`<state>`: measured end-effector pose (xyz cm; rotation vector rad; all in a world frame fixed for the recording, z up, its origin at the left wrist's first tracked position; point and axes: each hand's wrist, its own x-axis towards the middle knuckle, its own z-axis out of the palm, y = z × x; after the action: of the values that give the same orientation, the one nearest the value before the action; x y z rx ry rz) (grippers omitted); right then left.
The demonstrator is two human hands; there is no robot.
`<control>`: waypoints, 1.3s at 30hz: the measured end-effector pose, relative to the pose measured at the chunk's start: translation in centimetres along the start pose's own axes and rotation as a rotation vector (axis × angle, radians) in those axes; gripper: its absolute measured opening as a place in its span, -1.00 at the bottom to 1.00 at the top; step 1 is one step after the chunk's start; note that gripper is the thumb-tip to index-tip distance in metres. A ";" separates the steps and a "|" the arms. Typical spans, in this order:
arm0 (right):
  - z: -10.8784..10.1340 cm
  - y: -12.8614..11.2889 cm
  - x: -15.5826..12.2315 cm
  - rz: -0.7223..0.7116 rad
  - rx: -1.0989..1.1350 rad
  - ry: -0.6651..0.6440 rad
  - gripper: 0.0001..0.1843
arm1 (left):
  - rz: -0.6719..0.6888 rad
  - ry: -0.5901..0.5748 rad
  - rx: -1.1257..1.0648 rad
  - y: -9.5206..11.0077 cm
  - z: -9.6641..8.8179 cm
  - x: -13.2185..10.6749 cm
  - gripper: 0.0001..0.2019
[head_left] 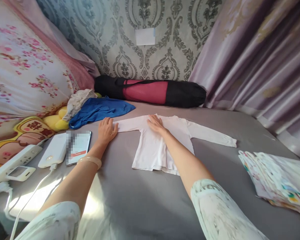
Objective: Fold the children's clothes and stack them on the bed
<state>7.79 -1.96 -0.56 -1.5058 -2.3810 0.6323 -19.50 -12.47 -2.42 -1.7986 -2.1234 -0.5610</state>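
A small white long-sleeved shirt lies spread on the grey bed sheet, both sleeves stretched out sideways. My left hand rests flat over the cuff of its left-hand sleeve, fingers extended. Near the collar, my right hand presses flat on the upper chest of the shirt with its fingers stretched out. The right-hand sleeve lies untouched, angled slightly toward me. Part of the shirt's front is hidden under my right forearm.
Folded clothes are stacked at the right. Blue cloth lies beyond my left hand. Leftward are a phone, a white power bank with a cable, and a power strip. A black and red bag lies along the wall.
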 end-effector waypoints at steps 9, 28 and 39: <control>-7.1 7.6 -10.2 0.062 0.267 0.365 -0.57 | 0.001 0.038 0.054 1.3 -1.9 -0.9 -0.59; -7.4 7.9 -26.3 0.417 -0.111 0.043 -0.67 | -0.129 -0.580 -0.175 11.3 -8.4 -8.6 -0.65; -6.2 6.4 -27.5 0.410 -0.137 0.122 -0.83 | -0.124 -0.620 -0.234 13.5 -9.7 -10.4 -0.74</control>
<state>27.42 -22.94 2.20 -2.0538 -2.0754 0.4466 -4.65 -24.26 2.56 -2.1953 -2.6766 -0.3101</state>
